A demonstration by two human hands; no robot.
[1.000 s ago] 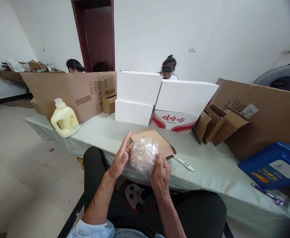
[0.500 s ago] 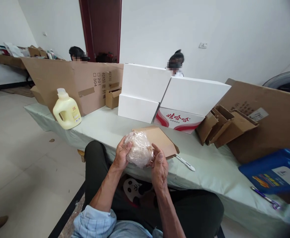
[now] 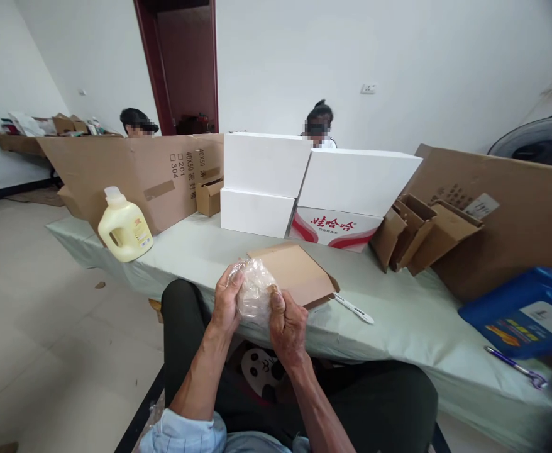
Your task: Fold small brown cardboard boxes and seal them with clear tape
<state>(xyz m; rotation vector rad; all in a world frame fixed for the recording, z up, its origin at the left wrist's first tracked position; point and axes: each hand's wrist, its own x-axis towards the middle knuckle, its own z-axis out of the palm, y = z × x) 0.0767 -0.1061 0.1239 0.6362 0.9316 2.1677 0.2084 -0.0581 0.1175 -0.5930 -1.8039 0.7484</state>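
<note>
A bundle in crinkled clear plastic wrap [image 3: 256, 292] is held up over the table's front edge, between my two hands. My left hand [image 3: 227, 299] is closed around its left side, thumb on top. On the other side, my right hand [image 3: 288, 321] pinches the wrap between thumb and curled fingers. What lies inside the wrap cannot be made out. Just behind the bundle, a flat brown cardboard box [image 3: 295, 270] lies on the table. Beside its right corner rests a white slim-handled tool [image 3: 354, 309], its far end hidden by the box.
A yellow detergent jug [image 3: 124, 226] stands at the left on the green-covered table [image 3: 186, 251]. White boxes [image 3: 266, 167] are stacked at the back. Folded cardboard pieces [image 3: 410, 236], a blue jug [image 3: 524, 314] and a purple pen-like tool [image 3: 516, 367] are at the right. Two people sit behind.
My right hand has gone from loosely open fingers beside the bundle to a tight pinch on its wrap. Both hands and the bundle have shifted slightly left. The camera view has tilted a little.
</note>
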